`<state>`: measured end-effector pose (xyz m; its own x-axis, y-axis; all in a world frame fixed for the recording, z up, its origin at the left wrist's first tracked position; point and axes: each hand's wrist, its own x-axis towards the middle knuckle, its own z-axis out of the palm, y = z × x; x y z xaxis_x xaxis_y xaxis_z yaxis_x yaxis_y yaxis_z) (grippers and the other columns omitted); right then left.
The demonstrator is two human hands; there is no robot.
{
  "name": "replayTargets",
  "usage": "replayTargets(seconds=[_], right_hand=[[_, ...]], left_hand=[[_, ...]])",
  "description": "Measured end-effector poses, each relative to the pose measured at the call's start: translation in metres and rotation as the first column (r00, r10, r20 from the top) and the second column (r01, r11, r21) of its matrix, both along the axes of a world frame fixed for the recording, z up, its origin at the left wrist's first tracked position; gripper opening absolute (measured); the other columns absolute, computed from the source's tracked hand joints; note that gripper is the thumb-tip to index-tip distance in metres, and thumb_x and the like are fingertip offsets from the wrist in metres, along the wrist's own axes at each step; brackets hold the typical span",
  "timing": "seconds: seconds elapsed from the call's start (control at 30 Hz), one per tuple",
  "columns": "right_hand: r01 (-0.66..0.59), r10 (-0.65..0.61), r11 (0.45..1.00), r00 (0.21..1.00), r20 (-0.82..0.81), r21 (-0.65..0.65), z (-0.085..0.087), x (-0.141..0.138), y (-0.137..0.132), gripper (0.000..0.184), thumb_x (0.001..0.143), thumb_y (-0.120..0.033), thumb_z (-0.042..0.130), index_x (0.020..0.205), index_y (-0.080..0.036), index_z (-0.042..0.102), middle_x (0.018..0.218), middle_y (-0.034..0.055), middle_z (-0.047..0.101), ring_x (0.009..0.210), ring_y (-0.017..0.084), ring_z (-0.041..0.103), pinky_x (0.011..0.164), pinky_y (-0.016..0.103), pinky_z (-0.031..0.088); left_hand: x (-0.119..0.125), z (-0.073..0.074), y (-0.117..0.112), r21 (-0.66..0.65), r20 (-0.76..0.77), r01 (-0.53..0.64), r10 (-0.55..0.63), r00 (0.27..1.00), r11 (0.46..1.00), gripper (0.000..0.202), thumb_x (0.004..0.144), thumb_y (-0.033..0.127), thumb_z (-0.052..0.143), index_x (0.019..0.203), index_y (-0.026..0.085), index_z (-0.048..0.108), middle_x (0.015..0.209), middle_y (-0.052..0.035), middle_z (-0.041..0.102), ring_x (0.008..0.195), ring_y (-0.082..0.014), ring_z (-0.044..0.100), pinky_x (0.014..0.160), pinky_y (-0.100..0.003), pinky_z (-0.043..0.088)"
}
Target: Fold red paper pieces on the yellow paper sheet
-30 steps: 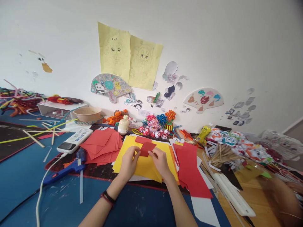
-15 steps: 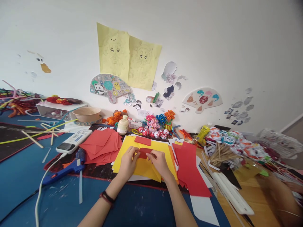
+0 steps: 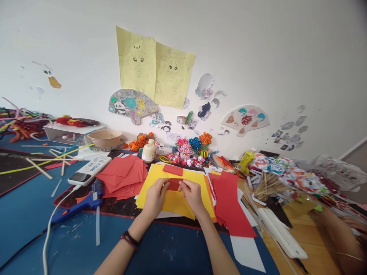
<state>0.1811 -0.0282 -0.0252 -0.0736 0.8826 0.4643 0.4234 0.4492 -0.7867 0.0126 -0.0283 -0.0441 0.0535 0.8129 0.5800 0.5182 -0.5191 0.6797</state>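
Observation:
Between my two hands is a small piece of red paper (image 3: pixel 173 185), held over a stack of yellow paper sheets (image 3: pixel 177 208). My left hand (image 3: pixel 155 194) pinches its left end with thumb and fingers. At the opposite end, my right hand (image 3: pixel 192 194) grips it between thumb and bent forefinger. Just beyond my fingers, another small red paper piece (image 3: pixel 172 170) lies on the yellow sheets. A pile of red paper squares (image 3: pixel 123 175) is left of my left hand, and larger red sheets (image 3: pixel 229 206) lie to the right.
A blue glue gun (image 3: pixel 83 206) and a white power strip (image 3: pixel 88 171) lie on the left. Behind the paper stand a cream bottle (image 3: pixel 148 152) and handmade flowers (image 3: pixel 195 144). Wrapped lollipop-like bundles (image 3: pixel 286 173) fill the right, near another person's arm (image 3: pixel 341 236).
My right thumb and fingers have shifted slightly on the red paper's right end. My left hand keeps its hold. The other person's arm at the right has moved slightly.

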Motion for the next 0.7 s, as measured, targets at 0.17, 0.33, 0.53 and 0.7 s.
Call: replayTargets(seconds=[0.17,0.33,0.53,0.7], right_hand=[[0.016,-0.016,1.0,1.0,-0.013,0.003,0.0042,0.0,-0.0022,0.044,0.093,-0.044,0.044,0.059,-0.02,0.057,0.047,-0.0015,0.045,0.047,0.014,0.042,0.052,0.027,0.031],[0.005,-0.005,1.0,1.0,-0.019,0.004,0.006,-0.0001,-0.0031,0.044,0.093,-0.042,0.045,0.058,-0.019,0.057,0.047,-0.0017,0.044,0.047,0.014,0.042,0.051,0.026,0.03],[-0.056,0.056,0.998,0.997,-0.047,0.008,0.0071,0.0004,-0.0058,0.044,0.095,-0.041,0.041,0.062,-0.018,0.057,0.05,-0.0016,0.046,0.049,0.013,0.044,0.05,0.025,0.031],[-0.056,0.057,0.998,0.998,-0.041,0.014,0.0065,0.0008,-0.0069,0.044,0.096,-0.039,0.04,0.061,-0.017,0.056,0.051,-0.0021,0.045,0.049,0.012,0.043,0.05,0.024,0.03]], left_hand=[[-0.0011,0.0006,-0.0013,0.025,0.034,-0.066,0.065,0.997,0.998,0.02,0.093,0.03,0.043,0.098,0.019,0.059,0.094,-0.006,0.068,0.081,-0.0168,0.062,0.072,-0.025,0.045],[-0.0012,0.0008,-0.0038,0.023,0.022,-0.101,0.1,0.995,0.995,0.017,0.092,0.031,0.046,0.094,0.019,0.059,0.087,-0.0037,0.068,0.07,-0.0138,0.06,0.067,-0.023,0.045],[-0.0015,0.0027,-0.0045,0.056,0.022,-0.096,0.095,0.995,0.994,0.017,0.092,0.031,0.046,0.093,0.019,0.058,0.082,-0.002,0.066,0.064,-0.0126,0.057,0.063,-0.023,0.043],[-0.0012,0.0029,-0.0049,0.062,0.027,-0.107,0.106,0.994,0.992,0.016,0.092,0.03,0.046,0.093,0.02,0.058,0.084,-0.0016,0.065,0.066,-0.0127,0.057,0.062,-0.023,0.042]])
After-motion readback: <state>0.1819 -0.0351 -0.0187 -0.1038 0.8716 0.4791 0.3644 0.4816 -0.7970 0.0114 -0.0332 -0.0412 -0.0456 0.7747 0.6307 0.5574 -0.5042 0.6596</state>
